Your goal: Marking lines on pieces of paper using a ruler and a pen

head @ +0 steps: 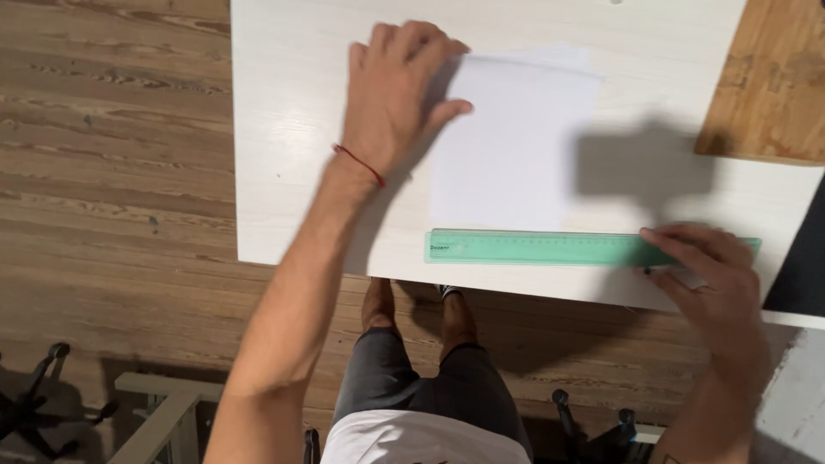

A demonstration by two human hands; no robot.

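Note:
A white sheet of paper [516, 142] lies on a white table [284, 103]. My left hand [397, 90] rests flat on the sheet's left upper corner, fingers spread, with a red string around the wrist. A long green ruler [541, 247] lies along the sheet's near edge. My right hand [709, 279] presses on the ruler's right end, and a thin dark object, perhaps a pen, shows under its fingers; what it is stays unclear.
A wooden board [773, 82] sits at the table's far right corner. A dark surface [799, 266] borders the table on the right. Below the table edge are my legs, a wooden floor [112, 163] and chair casters [39, 404].

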